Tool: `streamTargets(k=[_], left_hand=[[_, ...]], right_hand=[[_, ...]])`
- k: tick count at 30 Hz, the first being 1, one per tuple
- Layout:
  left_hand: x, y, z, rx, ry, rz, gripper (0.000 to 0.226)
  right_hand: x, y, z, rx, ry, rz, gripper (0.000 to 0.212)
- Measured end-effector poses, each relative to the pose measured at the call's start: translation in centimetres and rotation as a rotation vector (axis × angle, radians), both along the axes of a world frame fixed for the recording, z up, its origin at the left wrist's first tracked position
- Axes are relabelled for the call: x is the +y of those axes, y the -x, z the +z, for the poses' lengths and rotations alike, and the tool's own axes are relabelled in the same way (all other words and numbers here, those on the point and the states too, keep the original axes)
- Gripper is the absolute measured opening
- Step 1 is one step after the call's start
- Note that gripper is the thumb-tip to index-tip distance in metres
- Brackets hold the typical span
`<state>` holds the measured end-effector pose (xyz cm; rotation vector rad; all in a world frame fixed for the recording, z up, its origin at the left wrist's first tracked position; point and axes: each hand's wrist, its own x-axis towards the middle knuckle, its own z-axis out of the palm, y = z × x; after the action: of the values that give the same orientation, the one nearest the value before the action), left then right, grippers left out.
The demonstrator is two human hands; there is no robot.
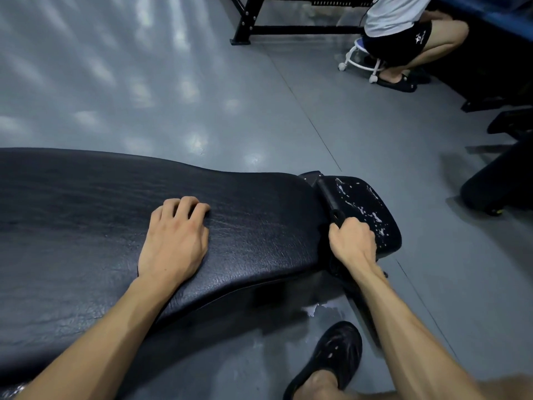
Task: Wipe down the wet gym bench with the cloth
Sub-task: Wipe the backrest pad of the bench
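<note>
The black gym bench lies across the lower left, its long textured back pad (259, 226) looking dull and free of drops. The small seat pad (372, 203) at its right end carries white water drops and streaks. A dark cloth (328, 194), pulled into a narrow band, runs along the gap between the two pads. My right hand (352, 241) grips the near end of the cloth at the seat pad's front corner. On the back pad, my left hand (173, 238) rests with its fingers loosely bent and holds nothing.
A small puddle (314, 308) shines on the grey floor under the bench, beside my black shoe (331, 359). A person (403, 33) sits on a white wheeled stool (360, 62) at the back right, near a black steel frame (288, 30). Dark equipment (496, 180) stands at the right.
</note>
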<state>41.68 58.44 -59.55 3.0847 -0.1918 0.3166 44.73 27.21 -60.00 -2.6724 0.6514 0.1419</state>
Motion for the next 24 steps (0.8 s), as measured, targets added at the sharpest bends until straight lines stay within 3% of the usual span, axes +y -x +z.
streamTargets(k=[6,18,20,24], left_hand=[[-0.1,-0.2,-0.1,-0.006,-0.014,0.002,0.039],[-0.3,-0.4,-0.3,0.026,-0.038,0.026,0.038],[-0.2,-0.4,-0.3,0.037,-0.033,0.035,0.038],[-0.1,-0.6,-0.1,0.056,-0.021,0.046,0.037]], right_hand=[[1.2,-5.2,-0.3,0.041,0.244,0.145,0.032],[4.4,-16.9,-2.0,-0.016,0.326,0.266,0.027],[6.1,-18.8,-1.7,-0.045,0.271,0.302,0.030],[13.1,-21.1,-0.9,0.003,-0.044,0.495,0.035]])
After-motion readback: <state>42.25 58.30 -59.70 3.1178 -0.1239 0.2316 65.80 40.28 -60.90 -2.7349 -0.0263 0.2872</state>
